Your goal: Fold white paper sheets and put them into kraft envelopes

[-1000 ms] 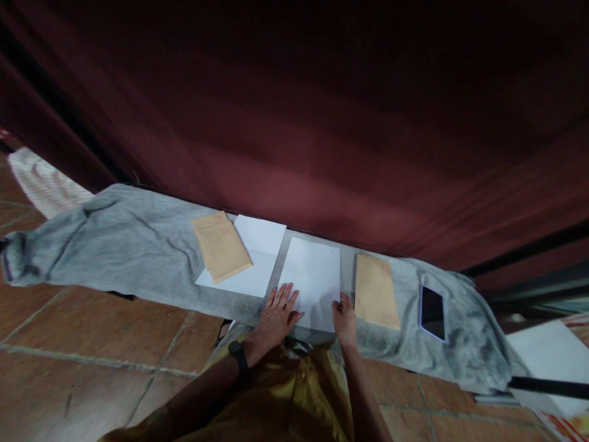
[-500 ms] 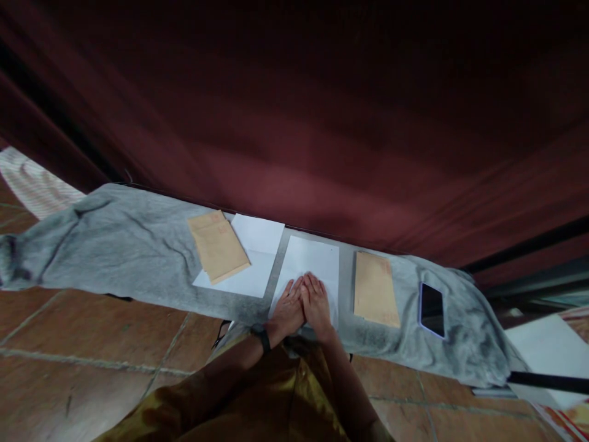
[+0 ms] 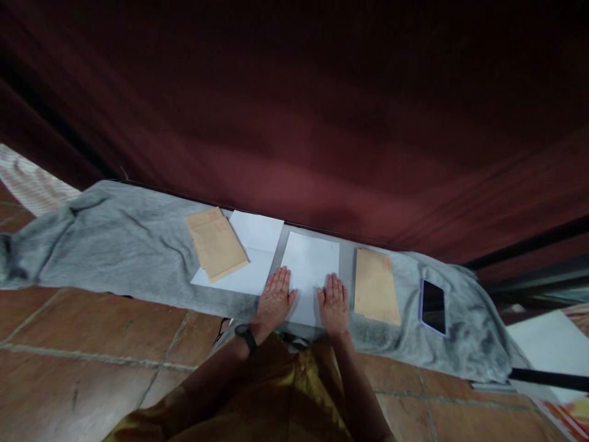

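Observation:
A sheet of white paper (image 3: 309, 264) lies flat in front of me on a grey cloth. My left hand (image 3: 275, 299) rests flat on its left edge, fingers stretched out, a dark watch on the wrist. On the right edge of the same sheet lies my right hand (image 3: 334, 305), palm down, fingers extended and thumb apart. Neither hand holds anything. Left of them, brown envelopes (image 3: 217, 244) lie askew on more white paper (image 3: 260, 242). Another stack of brown envelopes (image 3: 376, 286) sits just right of my right hand.
The grey cloth (image 3: 124, 245) covers a long narrow surface. A phone (image 3: 433, 306) lies face up near its right end. Behind rises a dark red curtain (image 3: 294, 153). Below is a tiled floor (image 3: 83, 368). White paper (image 3: 552, 350) shows at far right.
My hands, together at the middle of the sheet before, have slid apart to its left and right edges. The envelopes and phone have stayed in place on the cloth.

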A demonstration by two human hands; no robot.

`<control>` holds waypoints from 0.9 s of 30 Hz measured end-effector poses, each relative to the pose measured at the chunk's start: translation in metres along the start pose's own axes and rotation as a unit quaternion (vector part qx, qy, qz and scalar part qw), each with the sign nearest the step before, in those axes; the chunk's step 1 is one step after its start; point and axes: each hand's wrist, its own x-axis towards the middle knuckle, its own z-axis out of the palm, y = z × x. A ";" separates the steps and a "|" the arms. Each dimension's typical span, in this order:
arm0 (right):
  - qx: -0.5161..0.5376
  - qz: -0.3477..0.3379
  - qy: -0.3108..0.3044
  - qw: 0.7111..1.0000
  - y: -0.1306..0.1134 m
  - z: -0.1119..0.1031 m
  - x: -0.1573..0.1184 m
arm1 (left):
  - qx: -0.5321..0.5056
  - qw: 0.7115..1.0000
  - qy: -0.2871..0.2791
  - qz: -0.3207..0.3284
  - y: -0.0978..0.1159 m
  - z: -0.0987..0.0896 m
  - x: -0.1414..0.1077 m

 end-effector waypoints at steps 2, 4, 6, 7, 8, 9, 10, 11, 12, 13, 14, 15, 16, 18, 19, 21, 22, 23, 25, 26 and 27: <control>0.012 0.023 0.012 1.000 0.005 -0.001 -0.004 | 0.001 1.000 0.004 -0.011 -0.001 0.000 -0.002; 0.021 0.041 0.018 0.999 0.008 -0.002 -0.008 | 0.003 1.000 0.004 -0.018 0.000 0.001 -0.003; 0.030 0.055 0.022 0.998 0.009 -0.002 -0.011 | 0.006 1.000 0.007 -0.026 0.002 0.001 -0.004; 0.033 0.060 0.024 0.997 0.010 -0.002 -0.013 | 0.007 0.999 0.012 -0.031 0.003 0.001 -0.004; 0.035 0.067 0.029 0.997 0.009 -0.001 -0.014 | 0.008 0.999 0.018 -0.036 0.004 0.001 -0.003; 0.034 0.073 0.034 0.996 0.008 -0.001 -0.014 | 0.009 0.999 0.025 -0.039 0.006 0.000 -0.002; 0.032 0.077 0.039 0.996 0.007 -0.001 -0.014 | 0.010 0.999 0.031 -0.039 0.008 0.000 0.000; 0.029 0.078 0.042 0.996 0.004 -0.001 -0.012 | 0.011 0.999 0.036 -0.034 0.010 0.000 0.002; 0.026 0.074 0.040 0.996 0.002 -0.001 -0.009 | 0.010 0.999 0.038 -0.024 0.013 0.000 0.006; 0.025 0.063 0.034 0.997 -0.002 -0.002 -0.004 | 0.009 0.999 0.036 -0.010 0.016 0.001 0.011; 0.027 0.046 0.023 0.998 -0.006 -0.002 0.003 | 0.006 0.999 0.031 0.007 0.020 0.002 0.017; 0.029 0.027 0.008 0.999 -0.010 -0.002 0.010 | 0.003 0.999 0.021 0.027 0.023 0.005 0.024; 0.033 0.004 -0.010 0.999 -0.015 -0.001 0.019 | 0.000 0.999 0.009 0.047 0.026 0.008 0.031; 0.027 -0.032 -0.048 0.998 -0.023 0.002 0.037 | -0.001 0.996 -0.019 0.084 0.030 0.018 0.045; 0.018 -0.049 -0.067 0.996 -0.027 0.004 0.046 | 0.002 0.995 -0.032 0.096 0.031 0.023 0.052; -0.004 -0.071 -0.090 0.993 -0.032 0.010 0.059 | 0.012 0.992 -0.054 0.110 0.030 0.032 0.062; -0.017 -0.079 -0.096 0.992 -0.034 0.013 0.063 | 0.019 0.992 -0.061 0.111 0.028 0.036 0.065; -0.028 -0.084 -0.098 0.991 -0.034 0.016 0.066 | 0.025 0.991 -0.066 0.110 0.027 0.039 0.067; -0.048 -0.091 -0.095 0.990 -0.033 0.021 0.068 | 0.035 0.991 -0.070 0.107 0.023 0.043 0.070; -0.056 -0.094 -0.094 0.990 -0.031 0.023 0.069 | 0.038 0.991 -0.072 0.106 0.021 0.043 0.072; -0.063 -0.095 -0.093 0.989 -0.029 0.025 0.070 | 0.039 0.991 -0.074 0.104 0.020 0.043 0.073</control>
